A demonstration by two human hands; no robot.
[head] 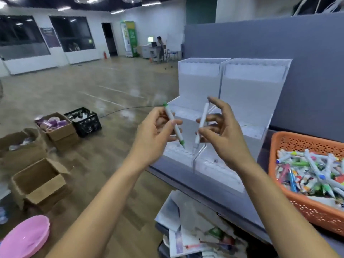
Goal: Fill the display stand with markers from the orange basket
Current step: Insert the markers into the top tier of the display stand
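At frame centre, the left hand (152,131) pinches a slim green-capped white marker (174,125); the right hand (221,133) grips a plain white marker (201,123) (both tilted) before the clear acrylic display stand (249,86), perforated orange basket (305,207) lower right

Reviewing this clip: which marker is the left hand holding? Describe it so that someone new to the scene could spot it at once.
Start at the white display stand in front of the grey partition. Two hands are raised before its lower tiers; the left hand pinches a slanted white marker. Its green ends set it apart: the marker in the right hand looks all white.
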